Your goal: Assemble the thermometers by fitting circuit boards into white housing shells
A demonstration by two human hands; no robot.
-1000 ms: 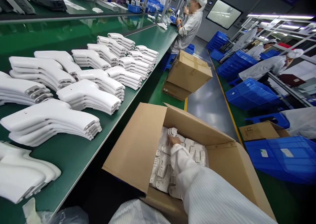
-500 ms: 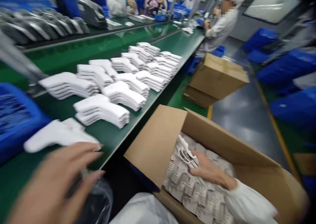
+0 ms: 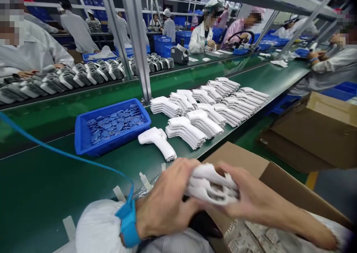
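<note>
Both my hands grip a small stack of white plastic shells [image 3: 212, 184] just above the near edge of the green bench. My left hand [image 3: 167, 197], with a blue wrist strap [image 3: 128, 219], is wrapped around the stack's left end. Fingers of my right hand [image 3: 251, 197] close over its right end. Below my right arm sits an open cardboard box [image 3: 279, 186] with more white parts [image 3: 251, 238] inside. A single white shell [image 3: 158, 141] lies on the bench ahead of my hands.
Several stacks of white shells [image 3: 212, 108] cover the green bench [image 3: 41, 178]. A blue tray [image 3: 83, 134] of small blue parts stands left of them. A blue cord [image 3: 55, 150] crosses the bench. A closed carton [image 3: 315, 134] sits at right. Other people work across the conveyor.
My right hand lifted a stack of shells out of the box and my left hand came in to grip it. The view swung left toward the bench.
</note>
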